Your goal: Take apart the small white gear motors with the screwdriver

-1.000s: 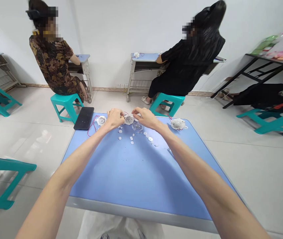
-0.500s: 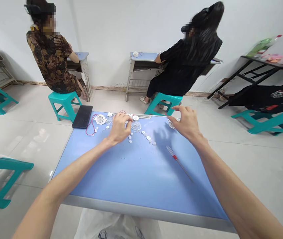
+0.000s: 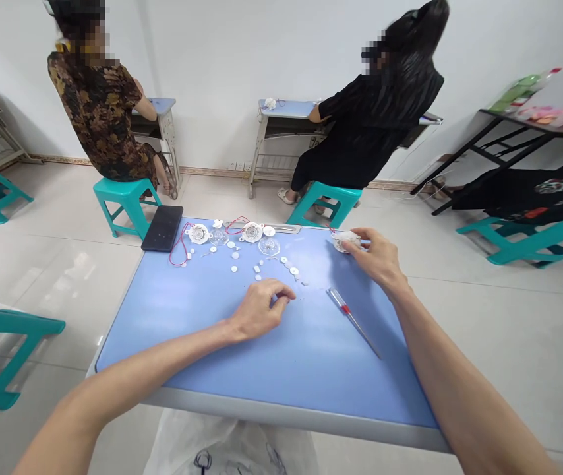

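At the far right of the blue desk, my right hand (image 3: 375,256) has its thumb and fingers closed on a round white plastic housing (image 3: 341,241) with a bit of red wire behind it. My left hand (image 3: 263,309) is over the middle of the desk, fingers curled in toward the thumb; whatever they may hold is hidden. Between the hands lies a screwdriver (image 3: 345,309) with a clear and red handle, its shaft pointing toward me. Small white discs (image 3: 294,271) are scattered beyond my left hand.
Along the far edge are two more white housings (image 3: 252,232) with red wires, clear round covers (image 3: 269,246) and a black phone (image 3: 163,228). A white plastic bag (image 3: 232,442) hangs below the near edge. Two people sit on green stools (image 3: 126,198) at desks by the wall.
My left hand has come back from the parts at the far edge to the desk's middle. My right hand has lowered and closed on the white housing.
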Demonstrator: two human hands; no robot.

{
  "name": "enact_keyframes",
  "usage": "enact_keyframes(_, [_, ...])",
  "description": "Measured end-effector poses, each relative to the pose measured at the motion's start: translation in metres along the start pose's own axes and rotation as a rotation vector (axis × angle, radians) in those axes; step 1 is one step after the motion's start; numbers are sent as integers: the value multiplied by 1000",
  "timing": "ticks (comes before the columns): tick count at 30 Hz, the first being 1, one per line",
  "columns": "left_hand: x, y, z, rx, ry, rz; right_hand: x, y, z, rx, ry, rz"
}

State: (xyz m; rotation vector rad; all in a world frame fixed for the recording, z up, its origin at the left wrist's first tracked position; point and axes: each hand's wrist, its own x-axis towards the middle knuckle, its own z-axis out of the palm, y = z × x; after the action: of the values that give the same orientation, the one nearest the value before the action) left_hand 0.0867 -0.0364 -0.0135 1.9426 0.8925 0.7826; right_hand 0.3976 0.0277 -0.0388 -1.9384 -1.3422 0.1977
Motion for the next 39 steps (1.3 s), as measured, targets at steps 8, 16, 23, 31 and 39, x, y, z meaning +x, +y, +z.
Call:
enact_keyframes(8, [-4,10,13,-113,-60,-92,-8,2,-3,427,10,184])
enact_keyframes(16, [-3,16,24,-270,-52,-138,-25,-11,-16,986,-49,322])
enact_keyframes(23, [1,17,30,-331,14,-114,-34,-15,-28,1031,-114,361])
enact_keyframes(31, [10,26,46,-212,157,43,-62,-38,-46,998,-248,279])
enact_keyframes(39, [29,33,48,213,226,307,-105,-50,-69,876,-415,44])
